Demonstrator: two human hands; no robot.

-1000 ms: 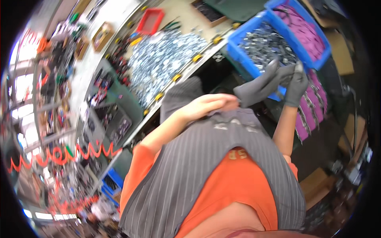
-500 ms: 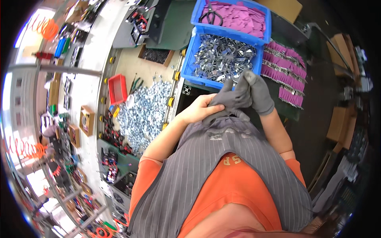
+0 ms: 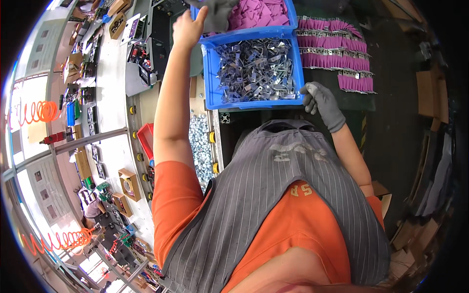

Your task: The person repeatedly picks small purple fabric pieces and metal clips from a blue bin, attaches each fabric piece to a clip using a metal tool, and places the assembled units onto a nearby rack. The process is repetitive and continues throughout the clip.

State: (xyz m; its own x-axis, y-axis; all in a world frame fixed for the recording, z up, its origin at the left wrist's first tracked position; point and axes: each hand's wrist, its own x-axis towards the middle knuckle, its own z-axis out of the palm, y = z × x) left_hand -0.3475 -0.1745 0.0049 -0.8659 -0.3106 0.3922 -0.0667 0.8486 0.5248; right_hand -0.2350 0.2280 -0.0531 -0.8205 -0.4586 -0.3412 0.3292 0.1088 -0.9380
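Note:
My bare left hand (image 3: 189, 28) is stretched forward to the far left corner of the bin of pink pieces, its thumb standing apart from loosely bent fingers. Right beside it, over that corner, lies a loose grey glove (image 3: 218, 15); the hand seems not to grip it. My right hand (image 3: 322, 106) wears a grey glove and is close to the near right corner of the blue bin (image 3: 254, 104) of metal parts. Its fingers are loosely bent and apart, with nothing seen in them. Small shiny bent metal brackets (image 3: 254, 68) fill this bin.
Flat pink pieces (image 3: 259, 13) fill the far bin. Rows of pink-and-metal pieces (image 3: 332, 41) lie on the dark surface at right. To the left are a heap of small silvery parts (image 3: 201, 146), a red tray (image 3: 145, 139) and a rail with yellow rollers (image 3: 213, 136).
My left hand has moved forward and left from my lap, and the grey glove it held now lies by the far bin. My right hand has come away from that glove, slightly right.

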